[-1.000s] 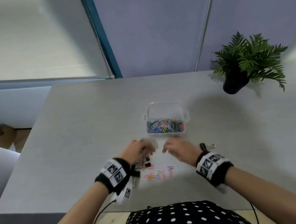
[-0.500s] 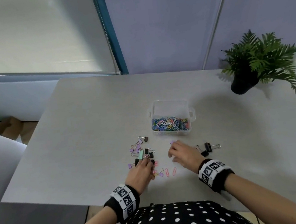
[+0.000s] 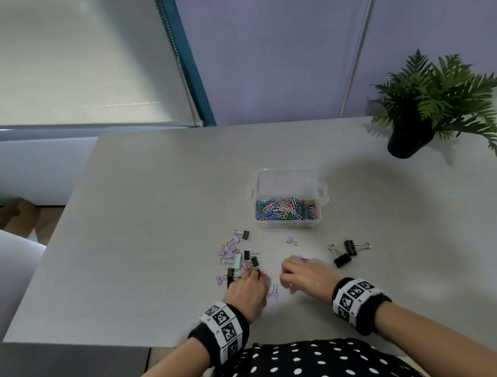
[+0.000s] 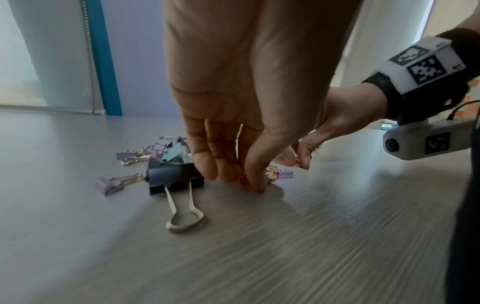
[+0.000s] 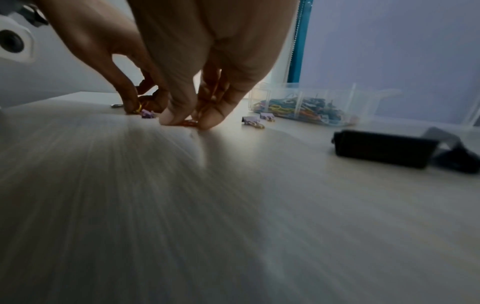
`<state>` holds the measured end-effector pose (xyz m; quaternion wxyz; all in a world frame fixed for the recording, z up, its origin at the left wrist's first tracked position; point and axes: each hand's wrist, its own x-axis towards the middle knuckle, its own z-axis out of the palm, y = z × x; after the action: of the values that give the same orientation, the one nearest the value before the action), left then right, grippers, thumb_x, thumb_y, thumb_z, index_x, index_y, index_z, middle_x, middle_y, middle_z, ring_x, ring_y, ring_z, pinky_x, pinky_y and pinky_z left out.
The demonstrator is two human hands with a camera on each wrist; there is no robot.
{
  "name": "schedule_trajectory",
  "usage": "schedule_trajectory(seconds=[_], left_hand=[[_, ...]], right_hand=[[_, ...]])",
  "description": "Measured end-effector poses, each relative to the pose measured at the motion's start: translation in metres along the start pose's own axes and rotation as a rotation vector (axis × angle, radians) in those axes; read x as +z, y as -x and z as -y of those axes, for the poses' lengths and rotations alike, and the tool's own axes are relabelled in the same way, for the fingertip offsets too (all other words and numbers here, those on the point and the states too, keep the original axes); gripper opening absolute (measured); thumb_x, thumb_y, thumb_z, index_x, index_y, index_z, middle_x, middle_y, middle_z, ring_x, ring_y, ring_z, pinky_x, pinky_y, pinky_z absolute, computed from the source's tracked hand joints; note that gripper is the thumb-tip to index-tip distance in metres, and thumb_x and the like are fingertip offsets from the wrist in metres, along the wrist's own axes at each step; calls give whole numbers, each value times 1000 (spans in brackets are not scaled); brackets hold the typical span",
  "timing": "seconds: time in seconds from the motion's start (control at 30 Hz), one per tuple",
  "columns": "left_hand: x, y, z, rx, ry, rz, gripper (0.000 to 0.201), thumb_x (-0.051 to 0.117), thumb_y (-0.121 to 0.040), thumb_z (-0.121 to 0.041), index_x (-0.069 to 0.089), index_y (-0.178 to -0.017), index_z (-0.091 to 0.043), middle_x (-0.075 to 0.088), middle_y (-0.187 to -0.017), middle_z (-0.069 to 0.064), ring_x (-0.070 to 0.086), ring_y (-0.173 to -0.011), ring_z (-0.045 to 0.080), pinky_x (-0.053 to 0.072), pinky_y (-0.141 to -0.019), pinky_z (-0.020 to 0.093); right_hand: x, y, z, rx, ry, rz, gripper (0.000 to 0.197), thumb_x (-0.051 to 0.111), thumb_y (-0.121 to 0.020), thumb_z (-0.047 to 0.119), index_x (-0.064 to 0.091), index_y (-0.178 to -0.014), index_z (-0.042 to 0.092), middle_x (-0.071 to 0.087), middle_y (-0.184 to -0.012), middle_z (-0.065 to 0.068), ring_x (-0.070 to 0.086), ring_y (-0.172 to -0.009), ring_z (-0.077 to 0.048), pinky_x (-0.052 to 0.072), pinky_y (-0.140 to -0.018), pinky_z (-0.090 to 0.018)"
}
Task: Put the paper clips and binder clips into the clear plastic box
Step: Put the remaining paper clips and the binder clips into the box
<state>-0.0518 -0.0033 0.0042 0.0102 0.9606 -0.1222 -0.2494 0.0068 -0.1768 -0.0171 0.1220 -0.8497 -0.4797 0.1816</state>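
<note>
Head cam: both hands (image 3: 305, 277) on clips (image 3: 239, 258).

Likely an office, grey desk (image 3: 153, 229), roller blind (image 3: 59, 61), potted fern (image 3: 435, 107)

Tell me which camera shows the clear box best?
The head view: the box appears whole from above, open, with colourful paper clips inside. The right wrist view shows its side wall, partly blurred, behind the right hand. The left wrist view doesn't show it.
</note>
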Motion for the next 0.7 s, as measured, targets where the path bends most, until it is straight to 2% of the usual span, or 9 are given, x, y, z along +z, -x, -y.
schedule_trajectory(seconds=[0.07,0.13,0.2,0.37,0.43,0.5,0.6,0.63,0.7], left_hand=[[2,0,-4,14,-28,5,47,49,-91,-16,33,-132,0,45,-130,18,44,-120,31,47,-90,41],[3,-1,-8,36,-43,7,50,48,-91,-14,28,-134,3,44,-132,20,45,-120,33,46,-91,40],[3,-3,-10,69,-18,5,46,48,-90,-11,31,-132,3,44,-132,20,46,-119,33,46,-92,40],[-6,-14,3,99,228,45,13,50,-86,-6,48,-99,-7,54,-111,14,58,-99,31,47,-82,37],[-11,-17,10,87,338,66,5,52,-88,-12,47,-88,-13,58,-100,13,58,-94,28,44,-81,31],[-17,-20,17,66,420,90,5,54,-89,-17,50,-89,-14,61,-99,13,57,-92,23,39,-78,24],[-25,-24,26,47,567,119,6,57,-88,-19,53,-88,-14,68,-97,14,57,-80,16,43,-73,23],[-27,-27,29,41,619,125,8,57,-88,-18,51,-84,-16,69,-93,14,59,-77,15,46,-72,24],[-33,-34,32,21,698,107,13,59,-86,-13,49,-79,-17,67,-86,11,62,-75,18,50,-71,27]], right_hand=[[7,6,-5,54,2,-31,36,79,-55,9,49,-72,20,55,-72,3,56,-67,-15,37,-43,-19],[12,10,-8,78,20,-69,38,80,-54,10,49,-71,22,55,-70,5,55,-64,-12,42,-41,-21],[12,12,-8,85,44,-94,35,80,-53,11,51,-70,21,57,-69,6,57,-64,-12,42,-41,-20],[14,14,-7,135,63,-145,36,82,-53,9,53,-71,20,59,-69,6,58,-65,-13,43,-44,-19],[15,14,-4,174,68,-133,41,84,-45,8,54,-68,22,59,-67,9,58,-64,-11,42,-56,-17],[15,13,-3,224,47,-165,41,84,-42,7,54,-65,22,59,-64,9,60,-63,-11,36,-75,-19],[15,12,-8,233,-88,-164,20,68,-64,-2,56,-71,13,64,-74,-4,61,-76,-25,31,-84,-23],[14,12,-9,240,-126,-129,14,60,-71,-3,57,-75,9,64,-80,-9,60,-82,-28,34,-85,-23],[10,12,-9,255,-162,-55,13,49,-78,-2,57,-82,7,61,-91,-11,55,-92,-27,43,-85,-34]])
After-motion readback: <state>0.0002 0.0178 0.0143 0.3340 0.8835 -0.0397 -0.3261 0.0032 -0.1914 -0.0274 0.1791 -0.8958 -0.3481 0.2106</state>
